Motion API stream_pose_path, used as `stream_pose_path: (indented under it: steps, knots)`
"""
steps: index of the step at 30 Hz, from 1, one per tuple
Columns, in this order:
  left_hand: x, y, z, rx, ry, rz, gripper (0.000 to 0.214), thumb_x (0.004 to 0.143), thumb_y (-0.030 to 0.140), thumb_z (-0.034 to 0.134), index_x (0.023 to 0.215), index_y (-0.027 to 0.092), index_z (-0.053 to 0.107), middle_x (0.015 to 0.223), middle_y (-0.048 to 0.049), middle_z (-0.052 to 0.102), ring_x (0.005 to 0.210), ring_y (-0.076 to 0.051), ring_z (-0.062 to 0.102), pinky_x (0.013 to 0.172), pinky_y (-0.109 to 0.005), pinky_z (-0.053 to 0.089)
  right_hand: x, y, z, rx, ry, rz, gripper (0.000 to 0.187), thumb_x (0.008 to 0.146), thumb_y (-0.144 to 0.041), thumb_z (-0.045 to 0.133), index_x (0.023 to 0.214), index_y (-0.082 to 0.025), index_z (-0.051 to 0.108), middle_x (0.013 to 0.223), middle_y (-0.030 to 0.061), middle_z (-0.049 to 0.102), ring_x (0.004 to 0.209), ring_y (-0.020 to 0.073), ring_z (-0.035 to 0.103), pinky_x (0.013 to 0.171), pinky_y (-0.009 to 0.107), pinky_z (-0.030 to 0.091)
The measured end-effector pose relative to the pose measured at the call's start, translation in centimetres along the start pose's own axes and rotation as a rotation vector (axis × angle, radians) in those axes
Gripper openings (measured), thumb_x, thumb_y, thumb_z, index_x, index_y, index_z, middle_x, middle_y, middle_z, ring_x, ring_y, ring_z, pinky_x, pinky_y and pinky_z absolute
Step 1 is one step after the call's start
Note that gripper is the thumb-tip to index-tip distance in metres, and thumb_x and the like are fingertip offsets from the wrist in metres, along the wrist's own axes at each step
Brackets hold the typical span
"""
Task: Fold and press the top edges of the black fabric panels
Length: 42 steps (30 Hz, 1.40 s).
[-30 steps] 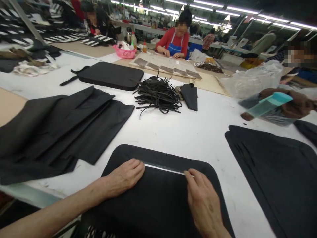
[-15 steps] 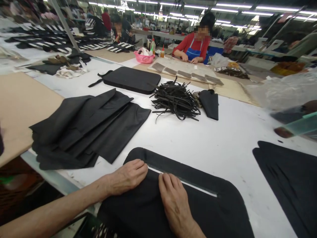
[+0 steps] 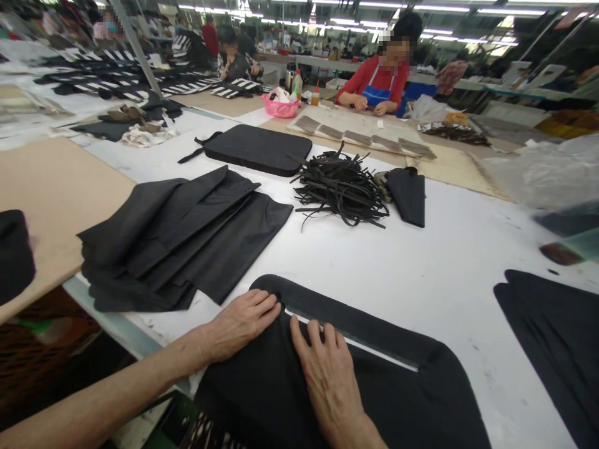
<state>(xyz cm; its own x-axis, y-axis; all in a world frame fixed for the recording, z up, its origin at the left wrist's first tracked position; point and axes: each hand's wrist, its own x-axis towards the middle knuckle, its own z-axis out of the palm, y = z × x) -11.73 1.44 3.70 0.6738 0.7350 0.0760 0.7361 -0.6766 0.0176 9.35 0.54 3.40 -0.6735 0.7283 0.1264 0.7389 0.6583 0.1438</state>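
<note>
A black fabric panel (image 3: 397, 399) with rounded corners lies before me at the table's front edge. A long narrow slot (image 3: 377, 351) runs along its far side, and white shows through it. At the slot's left end, my left hand (image 3: 243, 321) grips the fabric with its fingers together; the thumb is hidden. My right hand (image 3: 327, 368) rests palm down on the panel just below the slot, its fingers spread and the tips beside the opening. Folds run through the fabric between the hands.
Left of the panel is a stack of black fabric pieces (image 3: 173, 237). Beyond lie a black padded slab (image 3: 257, 148) and a heap of black strips (image 3: 341, 187). More black pieces (image 3: 552, 337) lie at the right. Across the table sits a co-worker in red (image 3: 397, 78).
My right hand's fingers have spread and shifted left toward my left hand. My left hand has closed in on the slot's left end. The whole view has shifted slightly.
</note>
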Motion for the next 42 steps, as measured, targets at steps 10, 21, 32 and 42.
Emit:
stream_pose_path:
  steps: [10, 21, 32, 42]
  knots:
    - [0.0, -0.6, -0.5, -0.409, 0.177, -0.288, 0.041, 0.082, 0.001, 0.034, 0.112, 0.018, 0.054, 0.108, -0.0069, 0.056, 0.099, -0.016, 0.052, 0.086, -0.03, 0.047, -0.3, 0.3, -0.3, 0.063, 0.062, 0.028, 0.049, 0.071, -0.001, 0.045, 0.118, -0.015, 0.05, 0.097, 0.0129, 0.057, 0.083, 0.0268, 0.051, 0.068, 0.041, 0.045]
    - [3.3, 1.6, 0.0, -0.394, 0.124, -0.266, 0.025, 0.086, 0.006, 0.037, 0.093, 0.016, 0.059, 0.095, -0.0052, 0.055, 0.085, -0.017, 0.047, 0.078, -0.032, 0.044, 0.6, 3.3, -0.8, 0.251, 0.135, 0.121, 0.015, 0.084, -0.008, 0.046, 0.084, -0.02, 0.056, 0.078, 0.0038, 0.053, 0.072, 0.0193, 0.047, 0.063, 0.032, 0.036]
    - [4.1, 0.8, 0.6, -0.547, 0.19, -0.318, 0.027, 0.086, 0.006, 0.037, 0.093, 0.016, 0.06, 0.093, -0.004, 0.055, 0.087, -0.015, 0.047, 0.077, -0.026, 0.043, 2.1, 2.7, 1.1, 0.02, 0.128, -0.094, 0.016, 0.078, -0.005, 0.049, 0.087, -0.014, 0.058, 0.076, 0.0067, 0.053, 0.068, 0.0207, 0.044, 0.06, 0.034, 0.034]
    - [4.5, 0.8, 0.7, -0.361, 0.119, -0.211, 0.015, 0.087, 0.013, 0.043, 0.078, 0.016, 0.055, 0.087, -0.0033, 0.052, 0.08, -0.016, 0.045, 0.07, -0.028, 0.04, 3.6, 4.1, 0.1, 0.202, -0.051, -0.008, 0.014, 0.081, -0.008, 0.054, 0.075, -0.02, 0.052, 0.077, 0.0024, 0.053, 0.072, 0.019, 0.047, 0.063, 0.031, 0.034]
